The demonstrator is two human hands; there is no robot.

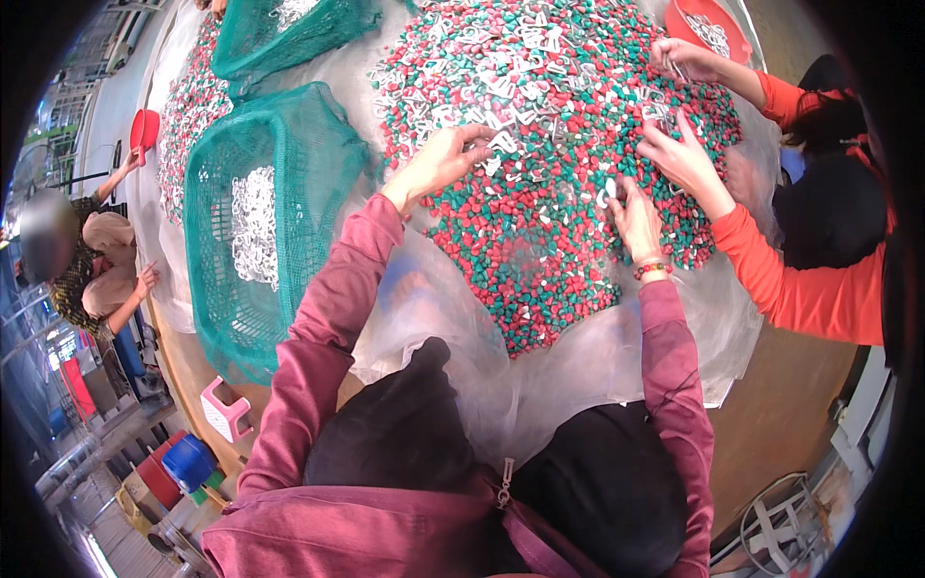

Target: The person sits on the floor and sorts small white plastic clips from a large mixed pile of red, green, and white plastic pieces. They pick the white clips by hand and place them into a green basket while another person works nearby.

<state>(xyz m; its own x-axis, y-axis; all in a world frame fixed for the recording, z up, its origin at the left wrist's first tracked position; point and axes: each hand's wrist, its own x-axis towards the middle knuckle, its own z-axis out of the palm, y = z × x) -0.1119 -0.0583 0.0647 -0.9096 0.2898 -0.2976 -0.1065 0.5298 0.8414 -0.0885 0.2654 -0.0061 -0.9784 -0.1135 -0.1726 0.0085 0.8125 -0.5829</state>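
A wide spread of small red, green and white pebble-like pieces (pixel 540 265) covers the sheet before me, with white plastic clip-like pieces (pixel 540 37) scattered among them. My left hand (pixel 445 162) reaches over the pile from the left, thumb and fingers apart. Just past its fingertips lies a white plastic clip (pixel 503 144). On the right, my right hand (pixel 636 223), with a beaded bracelet at the wrist, is closed at the fingertips on a small white piece (pixel 611 189). Its exact shape is too small to tell.
Left of the pile stands a green net-lined basket (pixel 207 289) containing white clips; another green-netted basket (pixel 252 48) is behind it. A co-worker's hands (pixel 679 154) work close to my right hand. A red bowl (pixel 674 21) sits far right. Another person crouches at left by a pink stool (pixel 226 409).
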